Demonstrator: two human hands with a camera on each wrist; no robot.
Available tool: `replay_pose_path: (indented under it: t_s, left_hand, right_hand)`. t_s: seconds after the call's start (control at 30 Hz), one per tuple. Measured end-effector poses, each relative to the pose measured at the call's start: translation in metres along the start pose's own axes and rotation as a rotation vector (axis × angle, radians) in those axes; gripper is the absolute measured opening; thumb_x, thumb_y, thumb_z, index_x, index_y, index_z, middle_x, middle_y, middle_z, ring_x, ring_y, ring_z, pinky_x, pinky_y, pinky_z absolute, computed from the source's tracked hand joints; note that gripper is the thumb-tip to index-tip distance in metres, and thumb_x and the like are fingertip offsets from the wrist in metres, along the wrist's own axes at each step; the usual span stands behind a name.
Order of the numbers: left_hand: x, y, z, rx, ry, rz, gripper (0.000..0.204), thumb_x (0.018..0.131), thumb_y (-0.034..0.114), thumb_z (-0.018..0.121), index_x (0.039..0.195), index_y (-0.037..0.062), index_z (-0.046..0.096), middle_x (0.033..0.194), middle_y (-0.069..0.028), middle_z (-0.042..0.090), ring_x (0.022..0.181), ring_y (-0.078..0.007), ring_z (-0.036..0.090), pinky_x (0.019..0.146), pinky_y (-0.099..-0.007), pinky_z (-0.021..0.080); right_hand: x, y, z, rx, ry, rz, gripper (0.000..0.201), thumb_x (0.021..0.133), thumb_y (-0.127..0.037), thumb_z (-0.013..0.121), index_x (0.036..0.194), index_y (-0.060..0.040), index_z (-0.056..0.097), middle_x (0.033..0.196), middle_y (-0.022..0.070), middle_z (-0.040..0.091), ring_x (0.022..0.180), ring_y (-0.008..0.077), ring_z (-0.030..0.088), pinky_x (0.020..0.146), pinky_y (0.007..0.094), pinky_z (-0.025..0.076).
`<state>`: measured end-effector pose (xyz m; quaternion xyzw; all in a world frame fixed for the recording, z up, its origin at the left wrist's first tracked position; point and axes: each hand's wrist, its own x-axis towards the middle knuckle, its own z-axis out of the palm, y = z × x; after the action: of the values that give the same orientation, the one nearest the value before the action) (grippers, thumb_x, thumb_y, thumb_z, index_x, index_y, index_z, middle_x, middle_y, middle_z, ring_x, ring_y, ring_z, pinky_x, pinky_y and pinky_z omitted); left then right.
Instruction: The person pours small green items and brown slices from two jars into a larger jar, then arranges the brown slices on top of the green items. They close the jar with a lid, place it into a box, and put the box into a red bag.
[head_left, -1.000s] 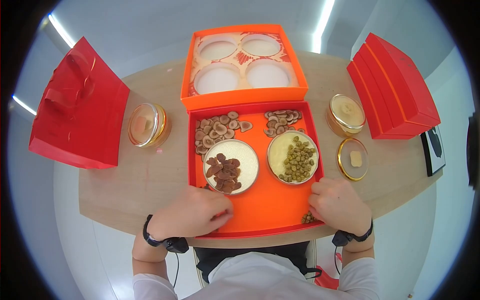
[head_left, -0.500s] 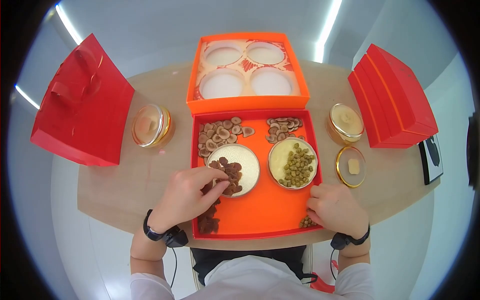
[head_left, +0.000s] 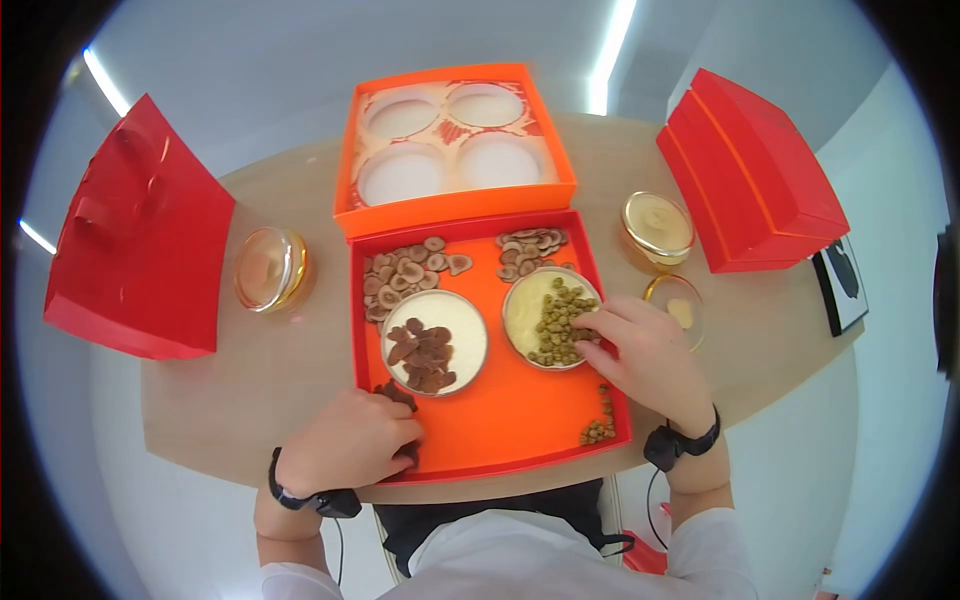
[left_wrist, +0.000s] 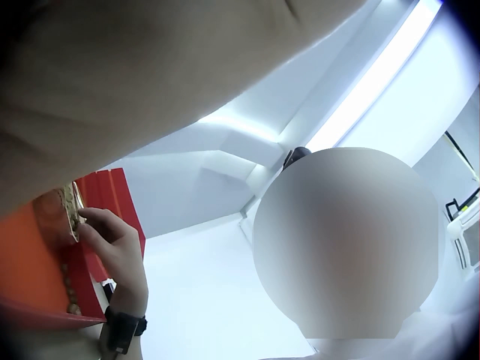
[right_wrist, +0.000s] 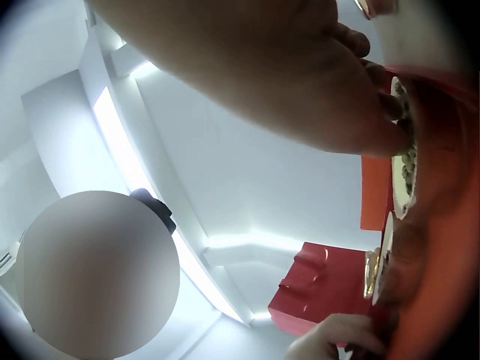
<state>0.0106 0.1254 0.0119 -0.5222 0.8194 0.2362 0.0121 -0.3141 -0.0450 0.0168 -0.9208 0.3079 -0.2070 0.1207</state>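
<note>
My right hand is over the right round dish, thumb and fingers pinching a few small knobbly green pellets at the heap of pellets. Loose pellets lie in the near right corner of the shallow red box with an orange floor. In its near left corner my left hand curls its fingers at dark brown dried slices; the palm hides most of them. Beside it, the left round dish carries a heap of similar brown slices.
Pale round dried slices fill the box's far corners. Behind stands an orange box with four-hole insert. Gold-rimmed jars, a loose lid, a red bag and a red box surround it.
The left hand went from the near left corner to the left dish, then back to the corner. My right hand moved from the near right corner up to the right dish.
</note>
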Motion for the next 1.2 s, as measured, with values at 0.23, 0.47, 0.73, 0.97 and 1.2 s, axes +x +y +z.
replay_pose_path:
  t_s: [0.23,0.47,0.73,0.97,1.2]
  left_hand:
    - [0.001,0.003,-0.002,0.011,-0.014,0.006,0.013,0.085,0.022,0.081,0.085,0.0097,0.075,0.086,-0.0070,0.071,0.085,-0.0290,0.074,0.076,-0.0420,0.059]
    - [0.003,-0.001,0.001,0.015,0.011,0.020,0.013,0.086,0.022,0.080,0.084,0.0098,0.074,0.085,-0.0062,0.070,0.083,-0.0284,0.073,0.074,-0.0415,0.059]
    - [0.004,0.001,-0.012,-0.176,0.007,-0.035,0.012,0.092,0.022,0.076,0.087,0.0115,0.074,0.088,-0.0064,0.071,0.081,-0.0300,0.073,0.071,-0.0432,0.058]
    - [0.007,-0.001,-0.018,-0.447,0.191,0.062,0.008,0.096,0.014,0.081,0.097,0.0077,0.076,0.086,-0.0056,0.071,0.075,-0.0252,0.070,0.069,-0.0356,0.057]
    - [0.025,-0.001,-0.010,-0.380,0.714,-0.116,0.008,0.094,0.008,0.082,0.098,0.0049,0.076,0.086,-0.0081,0.071,0.075,-0.0250,0.071,0.067,-0.0363,0.057]
  right_hand:
    - [-0.014,0.003,-0.027,0.058,-0.427,-0.182,0.017,0.082,-0.019,0.086,0.095,-0.0109,0.078,0.089,0.0041,0.070,0.090,0.0268,0.070,0.078,0.0409,0.057]
    - [-0.021,-0.007,-0.010,-0.065,-0.645,-0.342,0.011,0.078,-0.021,0.083,0.080,-0.0130,0.075,0.084,0.0016,0.070,0.089,0.0254,0.069,0.078,0.0403,0.056]
    - [-0.023,-0.004,-0.002,-0.068,-0.587,-0.341,0.009,0.082,-0.019,0.077,0.078,-0.0125,0.073,0.080,0.0034,0.068,0.084,0.0269,0.069,0.075,0.0416,0.057]
    - [-0.021,-0.002,-0.003,-0.018,-0.610,-0.331,0.012,0.085,-0.021,0.078,0.083,-0.0109,0.072,0.084,0.0050,0.068,0.087,0.0288,0.070,0.076,0.0429,0.058]
    - [0.001,-0.001,-0.008,0.363,-0.209,-0.184,0.010,0.090,-0.011,0.080,0.099,-0.0067,0.078,0.094,0.0085,0.073,0.088,0.0286,0.072,0.074,0.0391,0.058]
